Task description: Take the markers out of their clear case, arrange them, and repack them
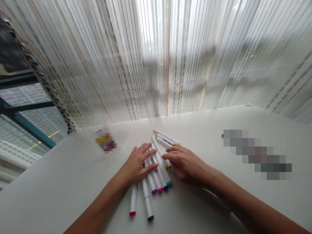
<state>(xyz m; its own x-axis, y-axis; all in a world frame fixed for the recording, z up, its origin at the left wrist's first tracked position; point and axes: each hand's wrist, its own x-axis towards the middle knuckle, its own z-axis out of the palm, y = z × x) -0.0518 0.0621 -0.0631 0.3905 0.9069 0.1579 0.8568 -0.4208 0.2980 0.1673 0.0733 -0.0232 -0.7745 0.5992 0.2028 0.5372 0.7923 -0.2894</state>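
Left hand (141, 162) hides the mid-lengths of the markers (151, 182) beneath it. Right hand (185, 161): underside out of sight; whether its fingertips touch a barrel, unclear. Barrel lettering between the hands too small to read. Both forearms (104, 201) cut off by frame edge. Left of left hand, packet (106, 142) print pixelated. Right of right hand, pixelated item (258, 156), unidentifiable. Beyond both, view through curtain (168, 65) blurred.

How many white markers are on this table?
At least 10 white markers: six with near ends showing red, dark, purple, pink, blue and teal by your left hand; four or more by your right hand. Hands cover parts, so others may be hidden.
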